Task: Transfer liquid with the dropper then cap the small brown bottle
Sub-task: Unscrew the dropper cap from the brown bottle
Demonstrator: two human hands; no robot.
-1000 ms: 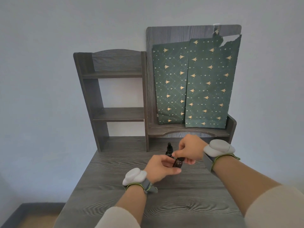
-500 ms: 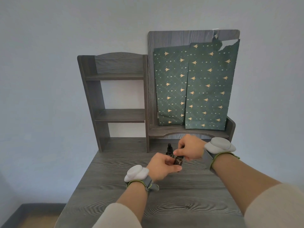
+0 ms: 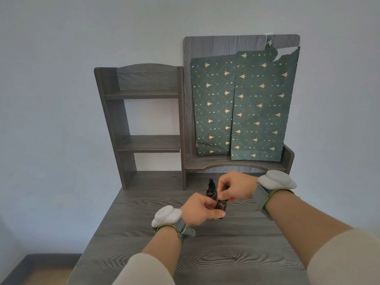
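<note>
A grey wood-grain counter [image 3: 205,254] is set against a pale wall, with a shelf unit [image 3: 141,124] behind. The small brown bottle [image 3: 221,206] is gripped around its body by the left hand [image 3: 200,209] and held tilted, its neck leaning up toward the right hand [image 3: 235,189]. That hand is pinched at the bottle's mouth directly above; whether a cap or the dropper is held cannot be told. A second dark bottle [image 3: 211,190], stoppered with a dropper top, stands upright just beyond both hands.
</note>
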